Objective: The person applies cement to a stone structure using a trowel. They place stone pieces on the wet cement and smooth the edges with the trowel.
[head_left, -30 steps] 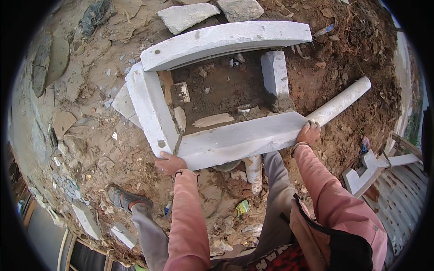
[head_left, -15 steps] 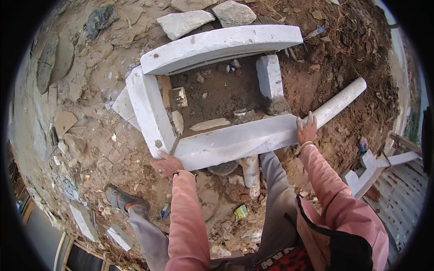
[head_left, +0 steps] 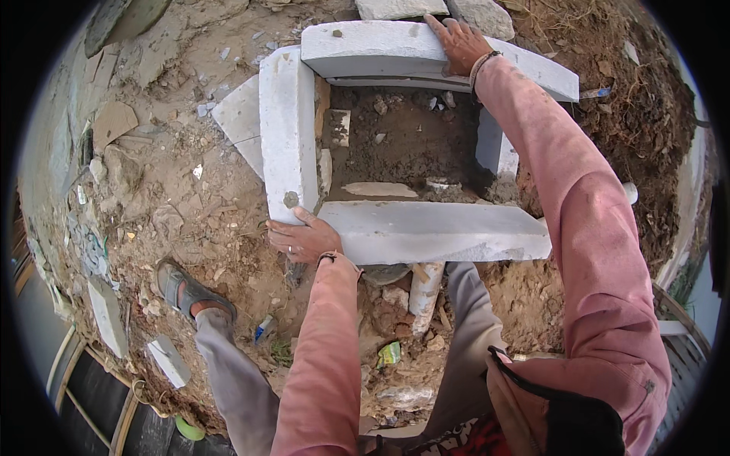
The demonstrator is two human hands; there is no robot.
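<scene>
4 pale blocks, which I see set as a frame around wet mud (head_left: 411, 144): left block (head_left: 286, 121), near block (head_left: 441, 234), far block (head_left: 369, 44), short right block (head_left: 492, 144). 1 left hand (head_left: 304, 239), ringed, touching the frame's near-left corner. 1 right hand (head_left: 461, 49), fingers spread, laid on the far block; its pink sleeve (head_left: 566, 163) partly covers my sight of the short right block. 1 whitish pipe (head_left: 425, 298), below the near block. 2 stones (head_left: 487, 17), beyond the far block. 1 yellow-green wrapper (head_left: 388, 354), on the dirt.
</scene>
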